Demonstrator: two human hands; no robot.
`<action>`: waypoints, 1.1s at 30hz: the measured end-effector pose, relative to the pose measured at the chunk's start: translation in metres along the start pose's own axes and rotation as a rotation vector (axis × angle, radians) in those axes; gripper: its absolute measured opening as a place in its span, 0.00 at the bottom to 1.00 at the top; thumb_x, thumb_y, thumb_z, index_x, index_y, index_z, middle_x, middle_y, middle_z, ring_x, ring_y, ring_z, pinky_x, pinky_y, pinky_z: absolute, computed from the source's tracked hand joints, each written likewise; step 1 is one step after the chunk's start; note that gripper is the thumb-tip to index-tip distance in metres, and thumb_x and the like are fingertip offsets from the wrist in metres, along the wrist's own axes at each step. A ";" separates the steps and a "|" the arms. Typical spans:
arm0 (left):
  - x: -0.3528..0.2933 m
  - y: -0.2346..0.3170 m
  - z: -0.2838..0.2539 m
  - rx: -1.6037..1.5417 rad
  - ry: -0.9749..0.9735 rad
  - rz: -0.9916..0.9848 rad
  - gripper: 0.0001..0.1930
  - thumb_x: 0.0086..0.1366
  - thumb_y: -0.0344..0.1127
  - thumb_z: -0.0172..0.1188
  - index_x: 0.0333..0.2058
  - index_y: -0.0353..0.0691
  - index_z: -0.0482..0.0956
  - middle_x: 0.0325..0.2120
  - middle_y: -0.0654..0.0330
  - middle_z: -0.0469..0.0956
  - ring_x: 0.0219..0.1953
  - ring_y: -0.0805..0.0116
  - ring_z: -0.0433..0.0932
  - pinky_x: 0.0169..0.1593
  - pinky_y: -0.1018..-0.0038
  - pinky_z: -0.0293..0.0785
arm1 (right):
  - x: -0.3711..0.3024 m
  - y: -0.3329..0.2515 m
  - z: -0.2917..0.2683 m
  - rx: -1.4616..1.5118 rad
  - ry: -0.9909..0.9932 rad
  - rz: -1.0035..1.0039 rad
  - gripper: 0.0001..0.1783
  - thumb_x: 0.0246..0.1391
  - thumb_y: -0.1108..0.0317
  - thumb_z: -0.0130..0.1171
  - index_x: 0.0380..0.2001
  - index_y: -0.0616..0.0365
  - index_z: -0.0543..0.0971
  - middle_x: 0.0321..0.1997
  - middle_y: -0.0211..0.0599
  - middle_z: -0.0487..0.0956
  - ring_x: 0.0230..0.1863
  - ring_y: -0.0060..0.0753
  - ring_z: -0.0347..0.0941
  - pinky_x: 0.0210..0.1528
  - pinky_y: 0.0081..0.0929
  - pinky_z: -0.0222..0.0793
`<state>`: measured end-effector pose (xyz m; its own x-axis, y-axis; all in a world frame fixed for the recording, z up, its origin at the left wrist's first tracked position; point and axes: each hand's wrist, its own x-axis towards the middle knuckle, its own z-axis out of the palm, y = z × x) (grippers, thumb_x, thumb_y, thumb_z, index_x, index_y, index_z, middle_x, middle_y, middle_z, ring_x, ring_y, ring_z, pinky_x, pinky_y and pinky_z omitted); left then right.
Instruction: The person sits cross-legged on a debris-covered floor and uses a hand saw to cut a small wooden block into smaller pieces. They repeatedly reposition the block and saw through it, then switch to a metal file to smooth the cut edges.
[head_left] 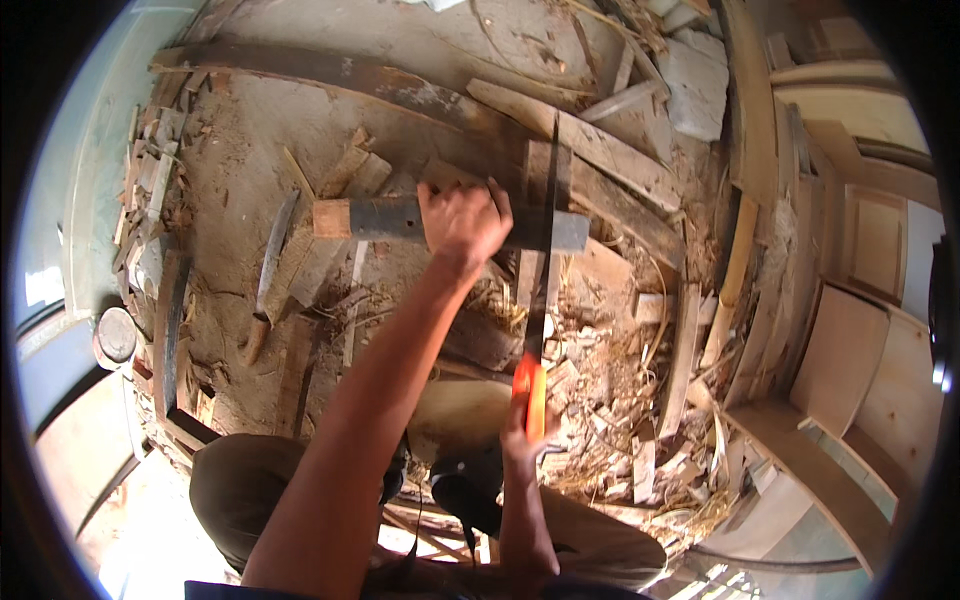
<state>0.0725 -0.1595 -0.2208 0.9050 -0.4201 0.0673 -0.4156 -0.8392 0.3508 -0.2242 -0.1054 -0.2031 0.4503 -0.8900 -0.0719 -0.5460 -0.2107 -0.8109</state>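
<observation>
My right hand [522, 440] is closed round the orange handle of a handsaw [538, 300]. Its long dark blade points away from me and lies across a grey-painted piece of wood [385, 218], near that piece's right end. My left hand [465, 218] presses down on the same wood, fingers curled over its far edge, left of the blade. The wood lies crosswise, its left end showing bare reddish timber. Under its right part is another wooden block [537, 165]. How deep the blade sits in the wood cannot be made out.
A curved blade with a wooden handle [257, 340] lies on the left. Shavings and offcuts [600, 410] cover the ground at right. A long beam [330, 72] and a plank [600, 150] lie beyond. Wooden panels [840, 345] stand far right; a round tin [116, 335] is at left.
</observation>
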 end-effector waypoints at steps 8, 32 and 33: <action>0.006 0.000 -0.003 0.080 0.014 -0.017 0.22 0.65 0.41 0.51 0.14 0.43 0.83 0.16 0.53 0.81 0.22 0.55 0.81 0.54 0.57 0.65 | 0.011 -0.005 0.001 -0.075 -0.150 0.003 0.02 0.47 0.73 0.61 0.26 0.56 0.79 0.16 0.34 0.74 0.17 0.29 0.73 0.22 0.29 0.67; 0.014 0.008 -0.014 0.107 -0.169 -0.121 0.24 0.68 0.45 0.47 0.22 0.39 0.86 0.26 0.50 0.85 0.37 0.54 0.83 0.59 0.55 0.61 | 0.052 -0.021 0.006 0.017 -0.203 -0.067 0.01 0.49 0.75 0.62 0.27 0.59 0.79 0.18 0.38 0.75 0.16 0.32 0.72 0.21 0.28 0.67; 0.014 0.008 -0.017 0.128 -0.231 -0.150 0.24 0.68 0.45 0.46 0.21 0.39 0.85 0.26 0.50 0.84 0.36 0.54 0.84 0.59 0.55 0.61 | 0.052 -0.034 -0.006 -0.014 -0.280 0.038 0.01 0.49 0.74 0.62 0.27 0.59 0.80 0.18 0.38 0.75 0.17 0.33 0.73 0.22 0.29 0.68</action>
<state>0.0837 -0.1661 -0.2015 0.9185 -0.3433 -0.1963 -0.3002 -0.9284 0.2191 -0.1863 -0.1473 -0.1753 0.6061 -0.7511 -0.2616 -0.5750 -0.1866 -0.7966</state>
